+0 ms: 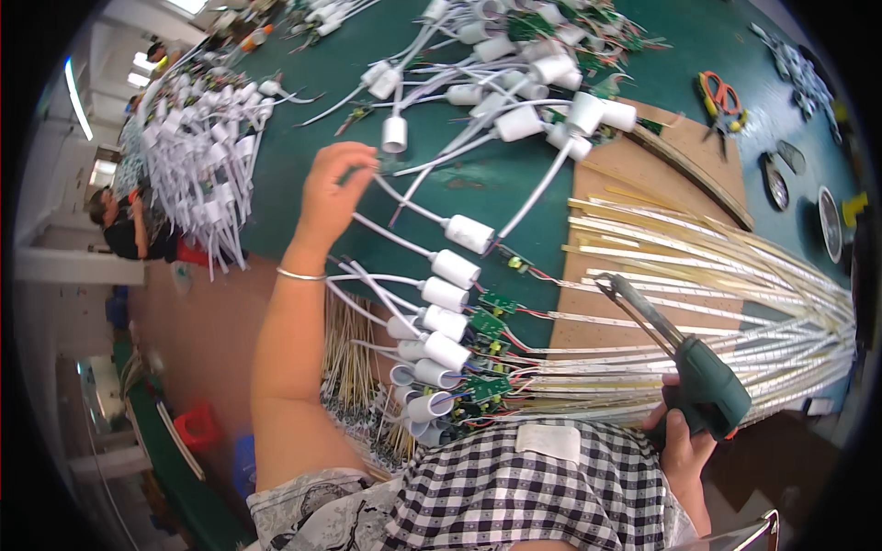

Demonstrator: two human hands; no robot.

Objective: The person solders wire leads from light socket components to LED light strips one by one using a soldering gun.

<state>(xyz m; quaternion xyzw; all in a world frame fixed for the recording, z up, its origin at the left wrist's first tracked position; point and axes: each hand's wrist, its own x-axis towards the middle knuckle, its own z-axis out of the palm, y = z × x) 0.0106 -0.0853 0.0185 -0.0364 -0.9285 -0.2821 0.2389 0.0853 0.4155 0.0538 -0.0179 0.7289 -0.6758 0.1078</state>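
Left hand (333,191) is raised over the green table (487,184), fingers pinched together on a thin white wire (397,198) at its fingertips. The wire runs from the fingertips down and right to a white cylindrical cap (469,233) lying on the table, just right of and below the hand. A silver bangle (300,274) sits on the left wrist.

Right hand (684,441) is closed round the green grip of a soldering gun (703,376), low at the right, well apart from the left hand. The gun's dark tip (614,286) points up and left, over a fan of pale strips (717,275) laid on a brown board (634,174).

Below the held wire, further white caps (444,323) lie in a stack near the table edge, each joined to a small green circuit board (487,323) with red and coloured leads running toward the strips. More caps and wires (514,83) lie scattered across the upper table. A large heap of white wired parts (207,147) sits at the upper left.

Orange-handled pliers (721,96) lie at the upper right, near some dark round parts (781,179). A checked cloth (542,487) covers the person's lap at the lower edge. Another person (119,225) is seated at far left.
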